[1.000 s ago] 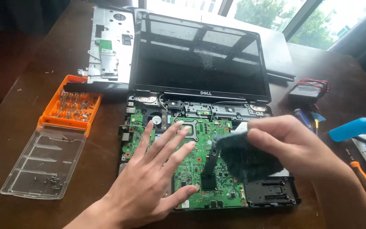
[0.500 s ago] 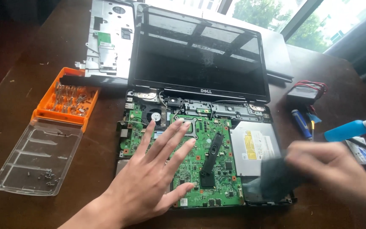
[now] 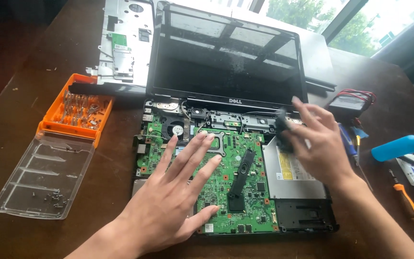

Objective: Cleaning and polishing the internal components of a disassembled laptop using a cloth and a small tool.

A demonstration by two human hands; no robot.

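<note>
Head view, left hand point(image 3: 168, 201) flat, fingers spread on green circuit board point(image 3: 235, 187), right hand point(image 3: 315, 141) gripping dark cloth point(image 3: 282, 129)

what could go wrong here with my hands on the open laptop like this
The left hand lies flat on the bare green circuit board; pressure or static might harm small parts. The right hand holds a dark cloth near the hinge, which might snag thin wires there. The blue bottle lies close by and might leak.
</note>
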